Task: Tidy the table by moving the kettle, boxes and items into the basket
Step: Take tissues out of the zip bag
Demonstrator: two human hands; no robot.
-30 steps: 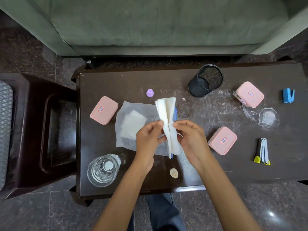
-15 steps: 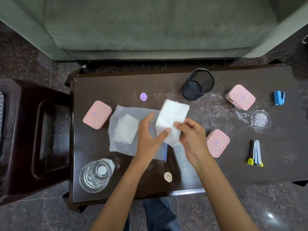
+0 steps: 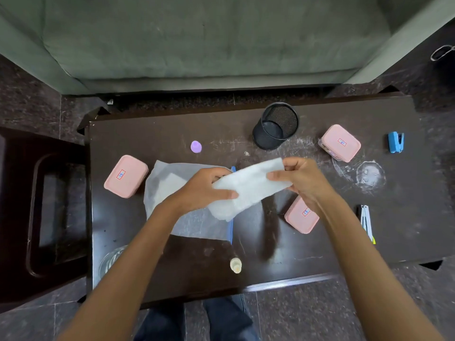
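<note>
Both hands hold a folded white tissue (image 3: 248,185) just above the dark table (image 3: 406,193). My left hand (image 3: 204,188) grips its near-left end and my right hand (image 3: 299,179) pinches its far-right end. Beneath lies a clear zip bag (image 3: 167,190) with a blue seal and a white pad inside. Three pink lidded boxes rest on the table: one at the left (image 3: 125,175), one at the back right (image 3: 341,142), one partly under my right wrist (image 3: 301,216). A black mesh cup (image 3: 275,125) stands at the back. No kettle or basket shows.
A glass jar (image 3: 108,260) sits at the near-left corner behind my left forearm. Also on the table: a purple cap (image 3: 196,146), a small cream bottle (image 3: 235,265), a blue stapler (image 3: 396,142), a clear lid (image 3: 369,174), a folded tool (image 3: 365,221). A dark stool (image 3: 41,212) stands left; a green sofa (image 3: 209,38) behind.
The tissue went from upright and narrow to laid across, stretched between both hands. My right hand moved up and right along it; the left shifted onto its near end.
</note>
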